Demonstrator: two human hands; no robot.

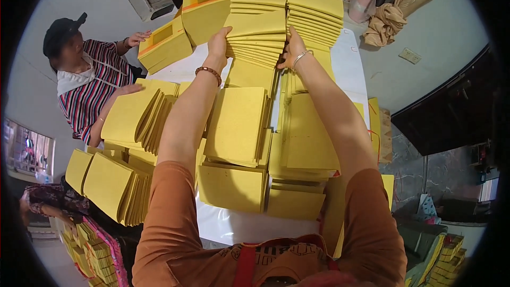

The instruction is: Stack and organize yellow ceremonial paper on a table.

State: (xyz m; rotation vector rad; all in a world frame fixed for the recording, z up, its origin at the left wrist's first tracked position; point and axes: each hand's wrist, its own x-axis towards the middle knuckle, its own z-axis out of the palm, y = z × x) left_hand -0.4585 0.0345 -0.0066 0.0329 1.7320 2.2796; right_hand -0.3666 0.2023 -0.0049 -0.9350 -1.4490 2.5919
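My left hand [218, 41] and my right hand [292, 49] press on either side of a tall stack of yellow paper bundles [257, 37] at the far side of a white table [234, 226]. Both arms stretch forward over more yellow bundles [236, 125] lying flat in front of me. A bead bracelet sits on my left wrist and a thin bangle on my right. Further stacks [314, 13] stand right beside the held one.
A person in a striped top [87, 87] at the left handles yellow bundles [133, 114] and a yellow box [163, 48]. More bundles [114, 186] lean at the lower left. A pink-white jug [363, 0] and tan cloth [388, 21] lie at the back right.
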